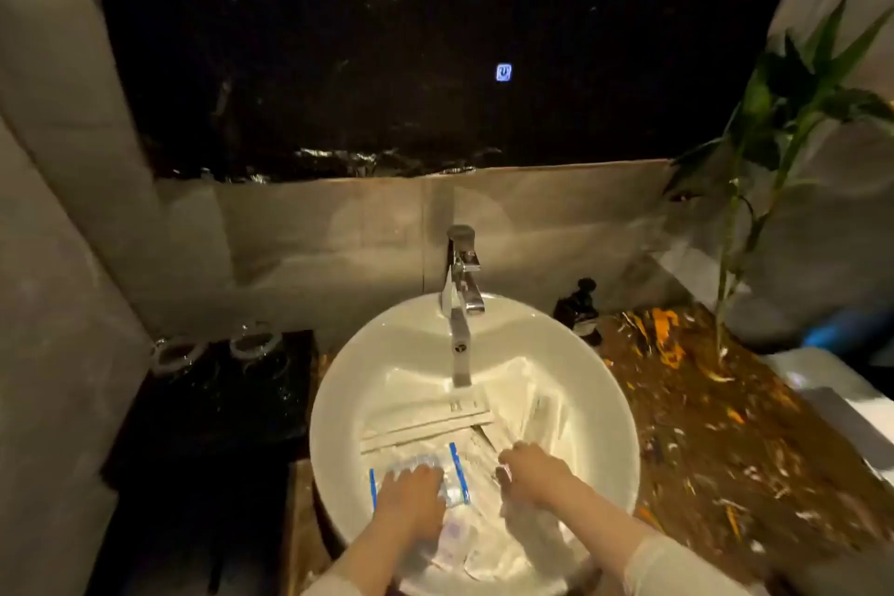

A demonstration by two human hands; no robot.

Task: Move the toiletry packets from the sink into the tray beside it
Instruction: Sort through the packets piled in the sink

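Observation:
A round white sink (338, 382) holds a heap of white toiletry packets (430, 421). One clear packet with blue edge strips (457, 465) lies at the front left of the heap. My left hand (411, 496) rests on that clear packet, fingers curled over it. My right hand (529, 474) reaches into the packets at the sink's middle right, fingers bent down among them; whether it grips one I cannot tell. A dark tray (213, 402) sits on the counter left of the sink.
A chrome faucet (459, 305) overhangs the sink's back. Two glass tumblers (254, 344) stand at the tray's far end. A dark pump bottle (580, 310) and a bamboo plant (754, 208) stand right of the sink on a mottled brown counter (701, 426). Lighting is dim.

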